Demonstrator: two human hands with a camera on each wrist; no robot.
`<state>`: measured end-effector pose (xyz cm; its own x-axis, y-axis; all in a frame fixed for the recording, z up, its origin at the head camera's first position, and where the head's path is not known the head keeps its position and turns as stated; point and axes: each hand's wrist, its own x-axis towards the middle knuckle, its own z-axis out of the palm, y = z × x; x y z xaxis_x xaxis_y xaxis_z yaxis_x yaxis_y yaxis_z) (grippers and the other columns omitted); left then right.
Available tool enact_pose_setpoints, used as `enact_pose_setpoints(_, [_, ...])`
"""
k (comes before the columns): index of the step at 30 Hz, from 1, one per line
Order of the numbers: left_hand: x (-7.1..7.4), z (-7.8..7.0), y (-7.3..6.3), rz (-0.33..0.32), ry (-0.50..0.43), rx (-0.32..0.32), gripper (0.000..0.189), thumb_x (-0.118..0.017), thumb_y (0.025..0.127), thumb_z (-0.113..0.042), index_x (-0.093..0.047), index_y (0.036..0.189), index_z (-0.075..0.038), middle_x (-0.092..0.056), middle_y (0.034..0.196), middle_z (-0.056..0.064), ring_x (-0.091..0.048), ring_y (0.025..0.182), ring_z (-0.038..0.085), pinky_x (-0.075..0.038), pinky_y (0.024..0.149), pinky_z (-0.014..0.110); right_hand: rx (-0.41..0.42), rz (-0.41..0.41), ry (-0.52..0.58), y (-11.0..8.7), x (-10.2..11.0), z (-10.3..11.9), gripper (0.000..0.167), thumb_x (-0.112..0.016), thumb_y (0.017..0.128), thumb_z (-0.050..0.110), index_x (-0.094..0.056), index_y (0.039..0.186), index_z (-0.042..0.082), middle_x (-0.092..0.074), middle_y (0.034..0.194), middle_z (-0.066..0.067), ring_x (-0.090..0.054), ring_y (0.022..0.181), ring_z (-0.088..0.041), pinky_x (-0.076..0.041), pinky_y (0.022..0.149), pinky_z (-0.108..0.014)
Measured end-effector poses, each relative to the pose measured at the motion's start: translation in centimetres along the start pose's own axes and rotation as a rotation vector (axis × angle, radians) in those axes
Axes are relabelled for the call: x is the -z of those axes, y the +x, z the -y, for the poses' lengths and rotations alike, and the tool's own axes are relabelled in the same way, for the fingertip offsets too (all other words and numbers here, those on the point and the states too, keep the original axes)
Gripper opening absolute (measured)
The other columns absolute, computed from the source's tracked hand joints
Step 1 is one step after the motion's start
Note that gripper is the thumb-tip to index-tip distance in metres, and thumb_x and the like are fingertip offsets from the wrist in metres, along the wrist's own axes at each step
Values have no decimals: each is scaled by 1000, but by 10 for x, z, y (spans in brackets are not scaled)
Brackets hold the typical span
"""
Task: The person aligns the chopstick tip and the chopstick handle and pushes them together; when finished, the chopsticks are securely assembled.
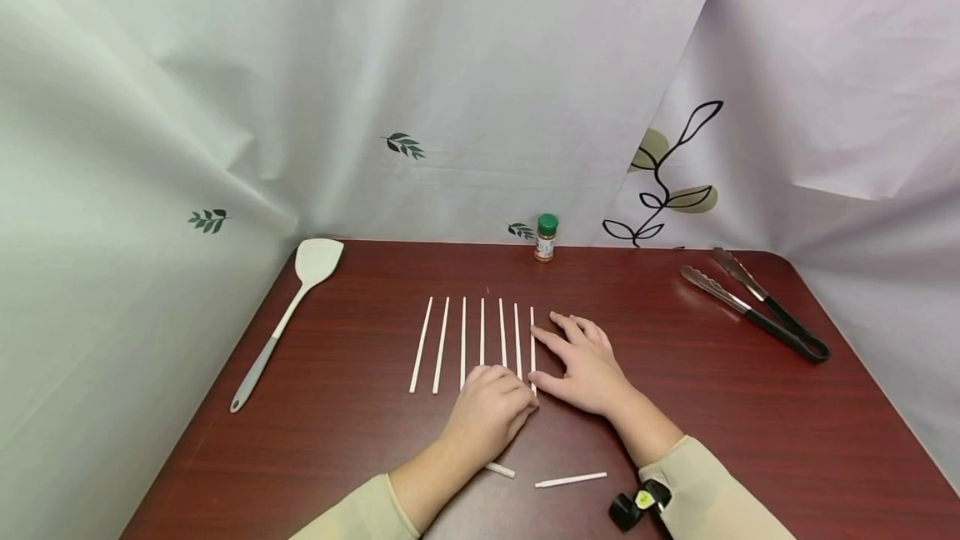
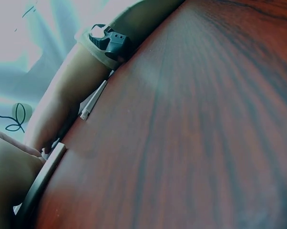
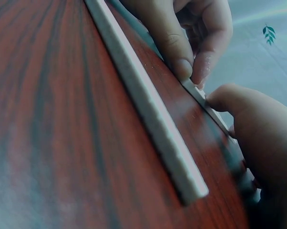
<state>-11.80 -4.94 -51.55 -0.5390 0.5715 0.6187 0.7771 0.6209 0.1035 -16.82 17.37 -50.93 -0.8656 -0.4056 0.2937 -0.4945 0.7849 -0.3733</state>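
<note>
Several thin white sticks [image 1: 422, 344] lie in a row on the table, pointing away from me. At the row's right end is the rightmost stick [image 1: 532, 348]. My left hand [image 1: 491, 408] pinches this stick's near end between thumb and finger, as the right wrist view shows; the hand covers the near ends of some neighbouring sticks. My right hand [image 1: 581, 361] has its fingers spread, with thumb and forefinger touching the same stick along its right side. Closer to me lie a loose stick [image 1: 572, 480] and another stick [image 1: 500, 470], partly hidden under my left forearm.
A white spatula [image 1: 288, 315] with a grey handle lies at the left. A green-capped spice jar [image 1: 546, 238] stands at the back edge. Spread tongs [image 1: 757, 311] with black handles lie at the right. Pale curtains [image 1: 480, 90] surround the dark red table [image 1: 330, 382].
</note>
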Motion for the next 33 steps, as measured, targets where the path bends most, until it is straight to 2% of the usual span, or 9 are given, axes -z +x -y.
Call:
enact_pose_setpoints(13, [1, -1, 1, -20, -1, -4, 5, -80, 90, -20, -78, 90, -26, -74, 94, -13, -66, 97, 13, -50, 88, 37, -18, 5, 5, -1, -1, 1, 71, -79, 87, 52, -64, 150, 23, -49, 160, -16, -41, 143, -47, -27, 116, -69])
enact_pose_setpoints(17, [1, -2, 1, -42, -3, -24, 7, -80, 86, -20, -78, 90, -25, -74, 94, -13, -66, 96, 12, -50, 89, 37, -30, -4, 36, -1, -1, 1, 79, -79, 87, 52, -57, 156, 18, -50, 158, -16, -42, 144, -45, -26, 116, -68])
enact_pose_setpoints(22, [1, -2, 2, -93, -7, -65, 4, -78, 87, -21, -77, 89, -24, -72, 92, -14, -66, 93, 11, -50, 88, 35, -39, -18, 98, -1, 0, 1, 86, -79, 90, 50, -49, 160, 9, -51, 157, -17, -43, 145, -39, -26, 118, -63])
enact_pose_setpoints(28, [4, -1, 0, -126, -34, -98, 5, -73, 91, -21, -77, 91, -25, -72, 93, -14, -66, 92, 10, -50, 87, 33, -10, -7, 98, -6, 1, 1, 77, -81, 89, 47, -58, 152, 9, -56, 153, -14, -44, 145, -37, -30, 117, -62])
enact_pose_setpoints(33, [14, 4, -5, -116, -83, -121, 5, -76, 89, -23, -76, 94, -23, -73, 101, -11, -67, 95, 11, -51, 85, 33, 23, -13, 117, -13, 1, 3, 66, -83, 88, 42, -67, 143, 11, -58, 151, -11, -46, 143, -37, -32, 116, -62])
